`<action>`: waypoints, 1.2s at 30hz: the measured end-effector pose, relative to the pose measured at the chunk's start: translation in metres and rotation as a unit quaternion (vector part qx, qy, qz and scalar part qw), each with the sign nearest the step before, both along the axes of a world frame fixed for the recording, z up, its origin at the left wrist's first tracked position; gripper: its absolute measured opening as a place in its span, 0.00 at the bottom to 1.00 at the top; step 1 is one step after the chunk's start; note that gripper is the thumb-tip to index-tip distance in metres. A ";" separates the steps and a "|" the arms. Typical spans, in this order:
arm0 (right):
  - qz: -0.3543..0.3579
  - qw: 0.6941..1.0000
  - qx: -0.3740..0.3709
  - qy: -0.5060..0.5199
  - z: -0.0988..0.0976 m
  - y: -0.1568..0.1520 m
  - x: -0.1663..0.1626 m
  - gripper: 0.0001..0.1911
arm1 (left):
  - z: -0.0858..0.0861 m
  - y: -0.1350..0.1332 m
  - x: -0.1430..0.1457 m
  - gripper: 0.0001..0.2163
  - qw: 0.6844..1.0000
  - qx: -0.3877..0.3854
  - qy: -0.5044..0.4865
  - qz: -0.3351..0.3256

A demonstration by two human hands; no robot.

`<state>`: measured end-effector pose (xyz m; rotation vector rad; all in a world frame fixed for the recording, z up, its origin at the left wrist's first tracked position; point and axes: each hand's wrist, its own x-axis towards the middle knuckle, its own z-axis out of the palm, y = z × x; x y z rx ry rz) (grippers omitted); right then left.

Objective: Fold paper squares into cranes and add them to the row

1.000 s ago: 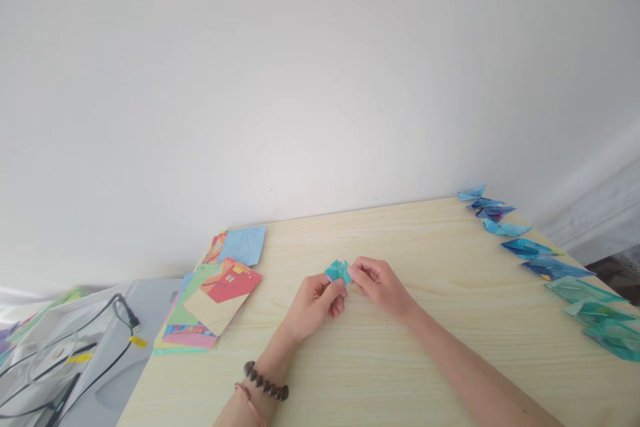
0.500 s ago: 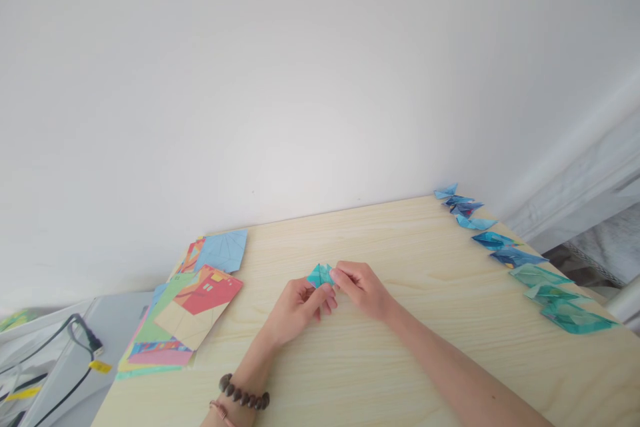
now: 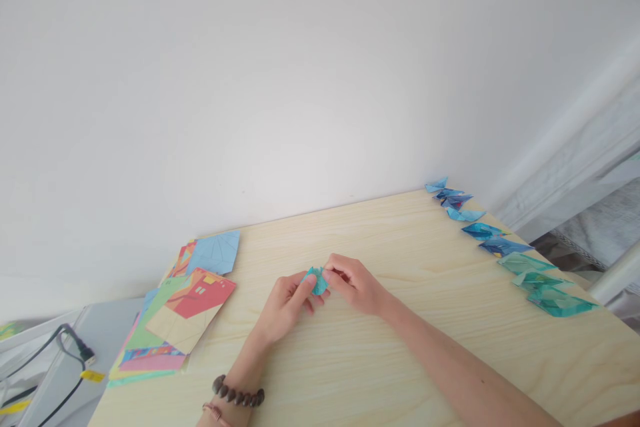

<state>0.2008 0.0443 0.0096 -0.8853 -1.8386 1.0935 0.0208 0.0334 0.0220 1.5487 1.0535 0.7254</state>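
Both my forearms slant in from the near side, the left one with beads [image 3: 238, 392] and a copper bangle [image 3: 216, 412] at the wrist. My left grip [image 3: 286, 307] has its thumb pressed over a small teal paper [image 3: 317, 285], fingers underneath. My right grip [image 3: 355, 285], knuckles up and fingers curled, pinches the paper's right edge, so both are closed narrowly on it. It sits between them over the middle of the bench [image 3: 330, 373]; I cannot tell whether it touches the wood. I have room on either side, as far as the fanned sheets [image 3: 187, 320] along the left edge and the row of folded papers [image 3: 483, 231] down the right. Past the left edge, a black cable [image 3: 86, 351] lies on a grey surface [image 3: 107, 320]. The far edge meets the wall [image 3: 320, 80], blocking reach beyond.
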 end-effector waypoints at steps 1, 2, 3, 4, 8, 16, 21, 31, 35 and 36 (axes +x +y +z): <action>-0.001 1.000 0.007 -0.006 0.000 0.000 0.000 0.12 | 0.000 0.001 0.000 0.18 1.000 0.011 0.004 0.019; -0.003 1.000 0.012 -0.012 0.000 0.000 0.000 0.12 | 0.001 0.001 -0.001 0.17 0.999 0.023 0.013 0.036; -0.006 1.000 0.016 -0.018 0.000 -0.001 0.000 0.12 | 0.002 0.001 -0.001 0.16 0.998 0.037 0.025 0.049; -0.005 1.000 0.015 -0.022 0.000 -0.001 0.000 0.12 | 0.003 0.001 -0.002 0.15 0.996 0.050 0.037 0.056; -0.003 1.000 0.009 -0.021 -0.001 0.000 -0.001 0.12 | 0.007 0.000 -0.002 0.16 0.992 0.093 0.060 0.059; 0.000 0.999 -0.039 -0.008 -0.002 -0.001 -0.003 0.14 | -0.008 0.007 -0.002 0.15 0.992 0.012 -0.015 0.128; -0.006 0.999 -0.023 -0.026 -0.003 -0.001 -0.003 0.14 | -0.010 0.009 -0.002 0.15 0.983 -0.041 -0.082 0.158; -0.034 0.999 -0.027 -0.006 -0.002 0.001 -0.003 0.17 | -0.008 0.008 -0.004 0.12 0.994 -0.042 -0.058 0.081; -0.018 0.999 -0.045 -0.002 0.000 -0.001 -0.001 0.18 | -0.009 0.009 -0.005 0.10 0.995 -0.030 -0.062 0.072; -0.015 0.999 -0.050 0.000 0.000 -0.001 -0.001 0.18 | -0.009 0.009 -0.004 0.10 0.995 -0.029 -0.062 0.069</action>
